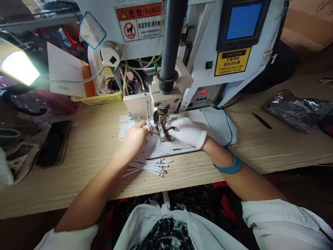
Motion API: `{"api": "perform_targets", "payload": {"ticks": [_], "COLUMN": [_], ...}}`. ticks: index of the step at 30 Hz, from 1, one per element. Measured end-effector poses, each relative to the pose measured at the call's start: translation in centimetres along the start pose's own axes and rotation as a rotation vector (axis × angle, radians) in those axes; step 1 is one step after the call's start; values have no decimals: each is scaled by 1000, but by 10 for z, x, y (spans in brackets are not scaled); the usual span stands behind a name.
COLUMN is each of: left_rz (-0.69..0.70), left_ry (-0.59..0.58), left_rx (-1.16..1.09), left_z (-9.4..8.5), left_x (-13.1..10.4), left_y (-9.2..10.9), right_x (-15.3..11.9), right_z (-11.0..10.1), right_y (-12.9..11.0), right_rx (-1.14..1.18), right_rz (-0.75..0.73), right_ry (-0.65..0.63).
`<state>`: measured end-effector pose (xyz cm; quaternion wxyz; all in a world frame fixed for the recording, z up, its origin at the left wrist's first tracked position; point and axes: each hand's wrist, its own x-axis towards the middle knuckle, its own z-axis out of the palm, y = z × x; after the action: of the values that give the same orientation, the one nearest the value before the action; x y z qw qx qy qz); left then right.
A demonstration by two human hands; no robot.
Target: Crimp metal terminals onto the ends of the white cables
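Observation:
My left hand [135,138], mostly bare, is closed at the left side of the machine head [162,119]; its fingertips pinch something white and small that I cannot make out. On the right side of the head is my right hand [186,132] in a white glove, its fingers curled round a small dark piece. The tips of both hands are close to the metal tip of the head. White strips [126,130] lie left of my left hand. Nearer to me, a loose pile of white strips [149,166] with printed ends rests on the table.
The large machine [205,76] with warning labels and a screen stands behind my hands. A phone [54,142] and bright lamp [20,66] are at left, a yellow basket [104,99] behind. A dark blade-like tool [261,120] and plastic bag [293,107] lie at right.

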<state>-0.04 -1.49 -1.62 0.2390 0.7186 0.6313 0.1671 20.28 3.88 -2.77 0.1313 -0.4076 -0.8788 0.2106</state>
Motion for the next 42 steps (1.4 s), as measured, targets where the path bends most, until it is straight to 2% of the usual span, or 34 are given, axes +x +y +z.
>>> {"api": "perform_targets", "payload": {"ticks": [3,7,9,11,14,16,22,28,31,36,42], "left_rz": [65,142,129,101,48,25,17,101,88,-9,-78], "left_ry": [-28,26,57,58,48,57,103,98,51,-85,-162], "left_rx": [225,191,182,220,265,251,130,-1,-100,-340,-519], "left_z": [1,4,3,0,-4,-6,-6,-13,-15,-17,-12], "left_x": [2,6,7,7,6,6,7,6,6,5,7], "left_y": [-1,-7,-10,-11,-9,-8,-11,-9,-5,2,10], "right_x": [1,2,1,0,-1,-2,-1,-1,0,2,4], "right_z": [1,1,0,-2,-5,-7,-8,-5,-2,1,0], "right_y": [1,1,1,0,-2,-3,0,-5,-12,-16,-16], "right_rx": [-26,24,159,366,680,787,906,1157,1243,1247,1255], "right_rz": [21,40,44,116,296,345,346,318,318,370,414], "right_ry": [-18,-3,58,91,38,32,44,-9,-30,-20,-63]}}
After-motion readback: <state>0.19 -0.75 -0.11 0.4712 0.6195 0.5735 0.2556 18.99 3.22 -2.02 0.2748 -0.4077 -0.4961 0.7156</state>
